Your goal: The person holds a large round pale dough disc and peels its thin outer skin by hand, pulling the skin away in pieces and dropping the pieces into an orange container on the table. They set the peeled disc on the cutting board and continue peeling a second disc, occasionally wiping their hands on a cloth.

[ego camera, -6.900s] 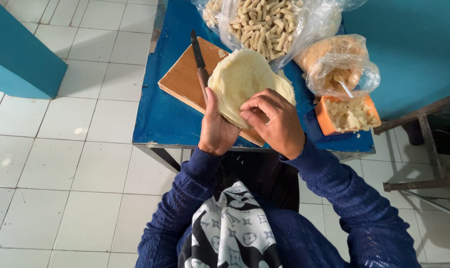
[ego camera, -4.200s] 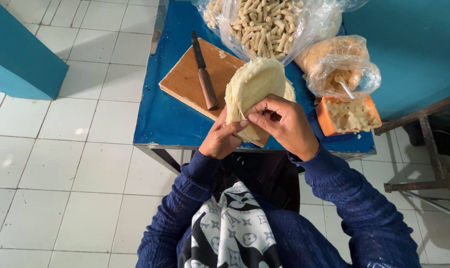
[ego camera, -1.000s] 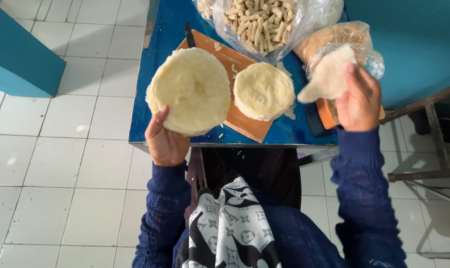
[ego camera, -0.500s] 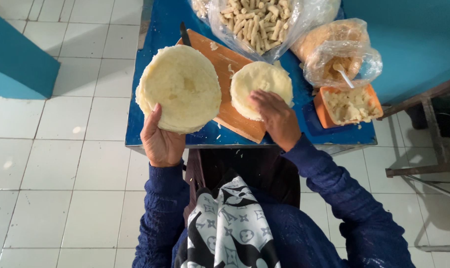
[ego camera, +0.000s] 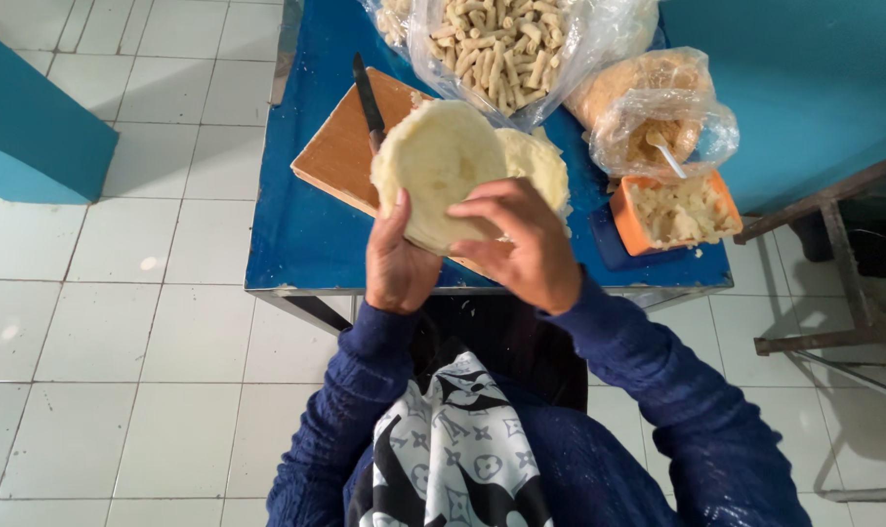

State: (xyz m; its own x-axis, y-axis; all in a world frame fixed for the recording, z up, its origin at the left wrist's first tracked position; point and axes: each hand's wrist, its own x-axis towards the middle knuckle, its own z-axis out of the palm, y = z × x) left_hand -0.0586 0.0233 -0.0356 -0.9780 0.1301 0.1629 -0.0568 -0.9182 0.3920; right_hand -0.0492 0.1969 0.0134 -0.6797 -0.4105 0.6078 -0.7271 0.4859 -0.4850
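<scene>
Above blue table, left hand grips round dough sheet from below; right hand pinches its near edge. Sheet hides part of wooden cutting board and second dough round. Knife on board. Behind: bag of rolled sticks, orange filling tub.

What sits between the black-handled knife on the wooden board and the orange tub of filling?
In the head view, between the knife and the orange tub lie the round pale dough sheet held by both hands and a second dough round on the board.
</scene>
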